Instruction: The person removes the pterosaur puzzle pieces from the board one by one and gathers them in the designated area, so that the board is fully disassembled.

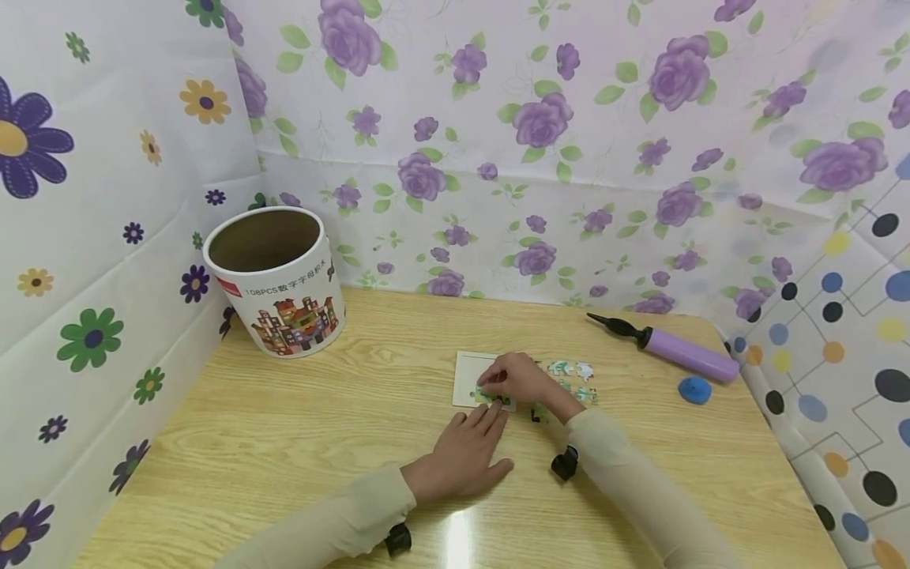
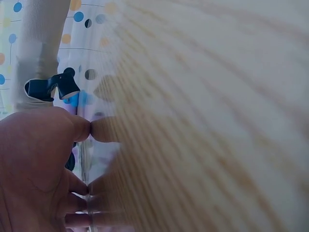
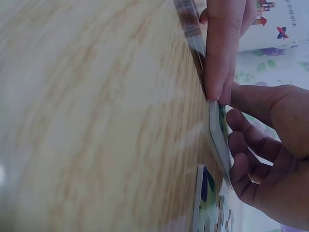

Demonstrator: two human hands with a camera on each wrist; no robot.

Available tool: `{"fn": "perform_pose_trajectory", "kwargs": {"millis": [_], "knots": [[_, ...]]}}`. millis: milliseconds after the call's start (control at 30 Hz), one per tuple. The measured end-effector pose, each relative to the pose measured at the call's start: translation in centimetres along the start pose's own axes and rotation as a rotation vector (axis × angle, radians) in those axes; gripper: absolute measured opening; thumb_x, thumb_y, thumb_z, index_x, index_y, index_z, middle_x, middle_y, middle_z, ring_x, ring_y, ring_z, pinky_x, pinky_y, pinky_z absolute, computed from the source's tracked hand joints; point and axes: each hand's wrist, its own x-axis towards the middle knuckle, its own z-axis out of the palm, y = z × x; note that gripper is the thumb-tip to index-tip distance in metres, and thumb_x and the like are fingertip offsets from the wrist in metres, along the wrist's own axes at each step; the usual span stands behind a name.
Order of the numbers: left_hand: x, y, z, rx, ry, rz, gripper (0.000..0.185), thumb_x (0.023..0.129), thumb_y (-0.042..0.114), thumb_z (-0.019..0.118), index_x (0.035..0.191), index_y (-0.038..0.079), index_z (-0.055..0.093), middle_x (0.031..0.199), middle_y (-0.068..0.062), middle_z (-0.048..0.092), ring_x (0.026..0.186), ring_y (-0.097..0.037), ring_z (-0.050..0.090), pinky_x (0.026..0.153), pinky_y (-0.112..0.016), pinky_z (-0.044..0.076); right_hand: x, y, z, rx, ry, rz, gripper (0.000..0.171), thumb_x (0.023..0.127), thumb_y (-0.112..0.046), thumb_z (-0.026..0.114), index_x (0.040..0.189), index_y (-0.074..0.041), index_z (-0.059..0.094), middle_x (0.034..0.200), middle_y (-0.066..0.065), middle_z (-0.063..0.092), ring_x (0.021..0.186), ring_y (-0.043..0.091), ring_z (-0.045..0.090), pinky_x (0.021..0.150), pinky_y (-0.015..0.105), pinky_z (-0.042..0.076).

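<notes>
A pale, shallow puzzle board (image 1: 465, 365) lies on the table, with colourful jigsaw pieces along its near part. My right hand (image 1: 522, 379) is over the board, fingers bent and tips down, pinching at a puzzle piece (image 1: 480, 393) that they largely hide. My left hand (image 1: 465, 452) lies palm down, fingers stretched, its fingertips touching the board's near edge; the right wrist view shows these fingertips (image 3: 217, 82) at the board's corner. The left wrist view shows the left palm (image 2: 34, 169) low over the tabletop. Loose puzzle pieces (image 1: 584, 370) lie right of the board.
A white bucket (image 1: 298, 308) with printed buildings stands at the back left. At the right lie a purple hand pump (image 1: 690, 354) with a black nozzle and a small blue object (image 1: 694, 390). Patterned cloths (image 1: 455, 158) enclose the wooden table (image 1: 284, 458).
</notes>
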Motion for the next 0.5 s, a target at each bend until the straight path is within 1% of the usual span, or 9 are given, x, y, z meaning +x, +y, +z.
{"fn": "perform_pose_trajectory", "kwargs": {"millis": [167, 300, 500], "knots": [[0.04, -0.02, -0.11, 0.003, -0.009, -0.002, 0.077, 0.106, 0.060, 0.035, 0.163, 0.009, 0.026, 0.170, -0.008, 0.021, 0.155, -0.025, 0.025, 0.115, -0.047, 0.034, -0.05, -0.27, 0.10, 0.001, -0.006, -0.002, 0.012, 0.095, -0.022, 0.075, 0.104, -0.019, 0.082, 0.095, -0.007, 0.069, 0.083, 0.007, 0.063, 0.072, 0.028, 0.055], [0.13, -0.12, -0.08, 0.006, -0.012, 0.006, 0.077, 0.106, 0.059, 0.035, 0.163, 0.009, 0.027, 0.169, -0.009, 0.022, 0.154, -0.025, 0.025, 0.114, -0.046, 0.034, -0.15, -0.50, 0.08, 0.013, -0.005, 0.023, 0.009, 0.095, -0.022, 0.075, 0.102, -0.020, 0.082, 0.094, -0.008, 0.069, 0.081, 0.006, 0.061, 0.072, 0.029, 0.054], [0.14, -0.19, -0.27, 0.002, -0.007, 0.021, 0.076, 0.106, 0.059, 0.037, 0.162, 0.009, 0.029, 0.169, -0.009, 0.024, 0.153, -0.025, 0.028, 0.113, -0.045, 0.034, -0.19, -0.65, -0.03, 0.071, -0.003, 0.060, 0.007, 0.096, -0.018, 0.074, 0.098, -0.021, 0.080, 0.090, -0.010, 0.072, 0.078, 0.008, 0.064, 0.072, 0.030, 0.055]]}}
